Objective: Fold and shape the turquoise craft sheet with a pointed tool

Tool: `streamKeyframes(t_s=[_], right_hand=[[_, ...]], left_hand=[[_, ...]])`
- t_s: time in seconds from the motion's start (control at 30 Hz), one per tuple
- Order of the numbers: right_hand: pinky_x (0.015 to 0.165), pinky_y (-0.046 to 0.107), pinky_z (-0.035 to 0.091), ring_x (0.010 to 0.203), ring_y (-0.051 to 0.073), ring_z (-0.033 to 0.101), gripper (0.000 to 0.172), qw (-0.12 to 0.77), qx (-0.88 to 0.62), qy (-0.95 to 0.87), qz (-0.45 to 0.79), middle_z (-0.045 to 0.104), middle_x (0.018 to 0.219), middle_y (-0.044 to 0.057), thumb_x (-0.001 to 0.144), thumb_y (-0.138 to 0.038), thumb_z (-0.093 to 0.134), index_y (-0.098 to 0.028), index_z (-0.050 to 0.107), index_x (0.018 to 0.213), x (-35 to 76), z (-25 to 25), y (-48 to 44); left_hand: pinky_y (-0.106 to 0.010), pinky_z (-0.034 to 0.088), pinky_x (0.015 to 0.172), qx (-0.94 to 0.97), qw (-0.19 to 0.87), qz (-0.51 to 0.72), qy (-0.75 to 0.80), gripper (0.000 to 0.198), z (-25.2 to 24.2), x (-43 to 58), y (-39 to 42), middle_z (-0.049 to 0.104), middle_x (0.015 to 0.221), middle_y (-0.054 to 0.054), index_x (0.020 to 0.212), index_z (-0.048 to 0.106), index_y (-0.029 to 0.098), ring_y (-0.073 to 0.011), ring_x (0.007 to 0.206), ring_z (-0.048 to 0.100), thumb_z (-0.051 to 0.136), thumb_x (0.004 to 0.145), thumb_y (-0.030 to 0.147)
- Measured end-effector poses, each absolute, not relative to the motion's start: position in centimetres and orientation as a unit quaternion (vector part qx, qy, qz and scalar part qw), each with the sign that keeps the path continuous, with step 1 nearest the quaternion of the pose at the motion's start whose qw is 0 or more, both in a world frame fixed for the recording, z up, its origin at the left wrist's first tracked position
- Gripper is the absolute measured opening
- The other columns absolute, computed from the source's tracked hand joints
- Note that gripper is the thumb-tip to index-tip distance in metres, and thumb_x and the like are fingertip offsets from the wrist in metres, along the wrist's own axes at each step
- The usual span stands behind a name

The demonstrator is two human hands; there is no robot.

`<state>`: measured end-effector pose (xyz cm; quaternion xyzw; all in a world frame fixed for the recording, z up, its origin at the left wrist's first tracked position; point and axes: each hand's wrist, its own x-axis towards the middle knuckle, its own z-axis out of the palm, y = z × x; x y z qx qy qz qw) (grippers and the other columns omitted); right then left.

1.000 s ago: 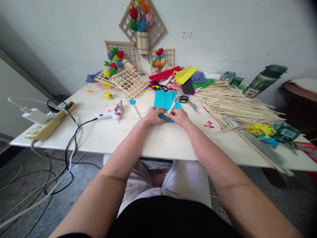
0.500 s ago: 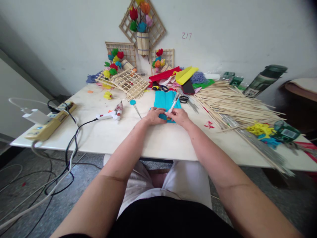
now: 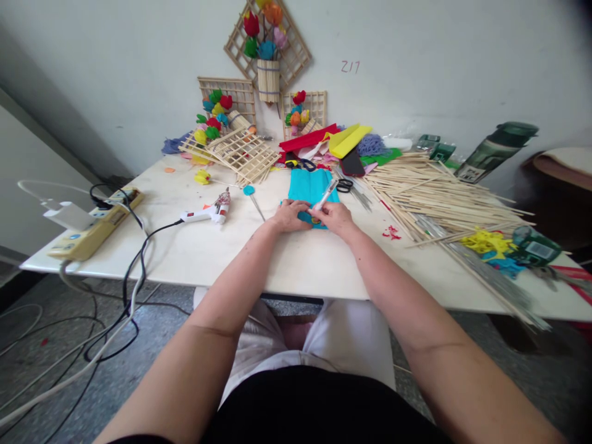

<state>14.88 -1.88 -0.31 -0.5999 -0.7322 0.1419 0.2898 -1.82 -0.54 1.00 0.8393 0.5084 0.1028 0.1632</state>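
Note:
A sheet of bright blue crepe paper [image 3: 308, 183] lies on the white table in front of me. My left hand [image 3: 292, 215] rests on its near left part, fingers laid out over the paper. In my right hand [image 3: 335, 218] I grip a whitish pen [image 3: 328, 192], tilted with its upper end away from me and its lower end hidden by my fingers. Between the hands a small yellow-orange patch shows on the paper, too small to name. Just right of the sheet are black-handled scissors [image 3: 345, 185]. A blue disc on thin stems [image 3: 248, 190] lies left of my left hand.
At left, a white glue gun [image 3: 206, 214] trails its cord to a power strip [image 3: 87, 237]. Wooden sticks [image 3: 444, 197] are heaped at right beside a dark green bottle [image 3: 497, 151]. Lattice panels [image 3: 245, 154] and coloured paper [image 3: 349, 140] lie at the back.
Both hands stay in nearly the same place on the blue paper. The pen tilts slightly more to the right. The whole view shifts a little.

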Motion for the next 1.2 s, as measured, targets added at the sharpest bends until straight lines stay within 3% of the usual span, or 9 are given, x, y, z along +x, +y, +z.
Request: streamKeyframes(t_s=[0.57, 0.87, 1.2], right_hand=[[0.058, 0.023, 0.043, 0.069, 0.015, 0.063, 0.036, 0.280, -0.606, -0.732, 0.134, 0.070, 0.069, 0.000, 0.078, -0.055, 0.051, -0.025, 0.070, 0.086, 14.78, -0.20, -2.03], [0.057, 0.022, 0.043, 0.055, 0.012, 0.061, 0.038, 0.306, -0.601, -0.713, 0.192, 0.069, 0.066, -0.002, 0.081, -0.054, 0.048, -0.023, 0.066, 0.093, 14.94, -0.04, -2.06], [0.057, 0.022, 0.043, 0.055, 0.012, 0.061, 0.037, 0.299, -0.601, -0.719, 0.182, 0.069, 0.066, -0.002, 0.082, -0.054, 0.046, -0.023, 0.065, 0.091, 15.00, -0.02, -2.07]], left_hand=[[-0.039, 0.025, 0.108, 0.844, 0.165, 0.103, 0.499, 0.054, 1.00, -1.94, -0.42, 0.045, 0.137, 0.007, 0.116, 0.058, 0.030, -0.0279, 0.126, 0.032, 0.064, 0.065, 0.045], [-0.041, 0.026, 0.107, 0.831, 0.178, 0.100, 0.518, 0.045, 1.56, -1.60, -0.70, 0.046, 0.136, 0.010, 0.109, 0.062, 0.034, -0.0287, 0.125, 0.033, 0.059, 0.068, 0.051], [-0.045, 0.029, 0.104, 0.817, 0.161, 0.131, 0.538, 0.041, 1.23, -1.14, -1.00, 0.049, 0.133, 0.010, 0.102, 0.065, 0.035, -0.0298, 0.122, 0.036, 0.058, 0.068, 0.056]])
